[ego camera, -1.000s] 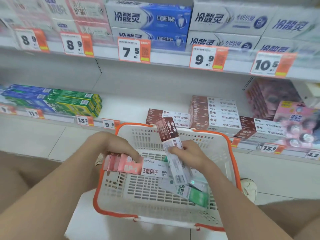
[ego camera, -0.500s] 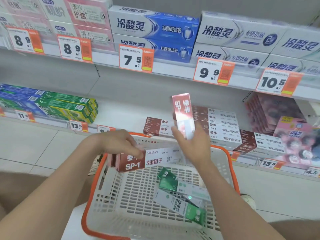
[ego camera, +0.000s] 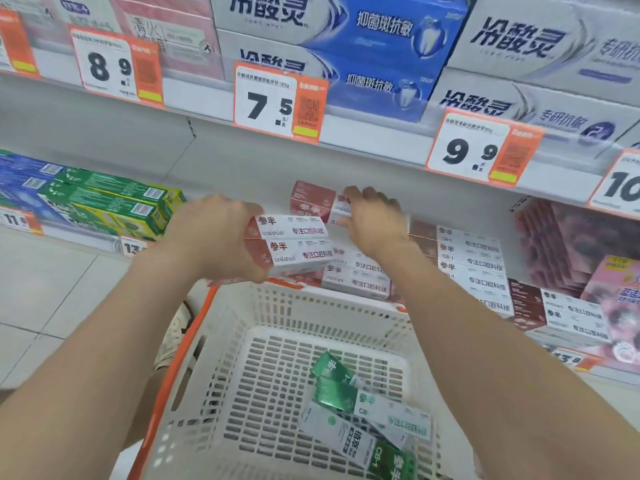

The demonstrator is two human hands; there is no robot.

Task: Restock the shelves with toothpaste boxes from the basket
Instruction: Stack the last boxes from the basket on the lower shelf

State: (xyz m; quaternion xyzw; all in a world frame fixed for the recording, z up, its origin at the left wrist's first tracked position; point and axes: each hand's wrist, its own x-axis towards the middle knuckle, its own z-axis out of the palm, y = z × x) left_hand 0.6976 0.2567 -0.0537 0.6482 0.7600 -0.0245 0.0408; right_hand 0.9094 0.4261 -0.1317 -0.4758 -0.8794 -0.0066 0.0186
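My left hand (ego camera: 214,233) grips two stacked red-and-white toothpaste boxes (ego camera: 294,249) just above the far rim of the white basket (ego camera: 277,306) with its orange edge. My right hand (ego camera: 375,220) holds another red-and-white box (ego camera: 313,200) level over the low stack of the same boxes (ego camera: 356,277) on the bottom shelf. Three green-and-white boxes (ego camera: 367,414) lie loose in the basket's near right corner.
A taller stack of matching red boxes (ego camera: 474,258) stands right of my right hand. Green and blue boxes (ego camera: 114,199) fill the shelf's left end. The upper shelf, with its price tags (ego camera: 277,102), overhangs the hands. Pink packs (ego camera: 571,244) sit at far right.
Both hands rose from the basket to the bottom shelf. The right hand turned its box from upright to level over the low stack; the left brought its boxes up beside it.
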